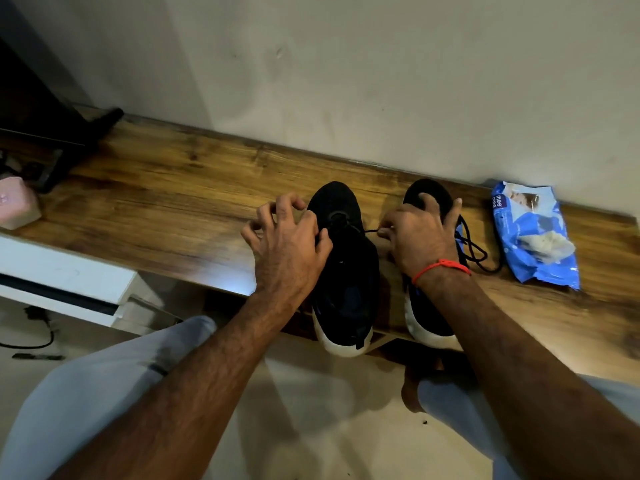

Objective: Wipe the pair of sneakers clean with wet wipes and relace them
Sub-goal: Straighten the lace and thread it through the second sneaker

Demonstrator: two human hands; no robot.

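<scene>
Two black sneakers on counter [166,188], left sneaker [346,265] lace [370,231] pinched by both hands, left hand [287,244], right hand [420,237], wipes pack [535,233] far right.

One view only, worn on the person's head; it looks forward and steeply down along both forearms, which enter from the bottom edge; the wooden shelf [156,188] runs slantwise across the middle, tilted down to the right, with the pale wall [381,64] filling the top; the wide lens bends the edges; the hands sit close, near the centre; the person's knees and the floor fill the lower part; no second view shares the scene.
</scene>
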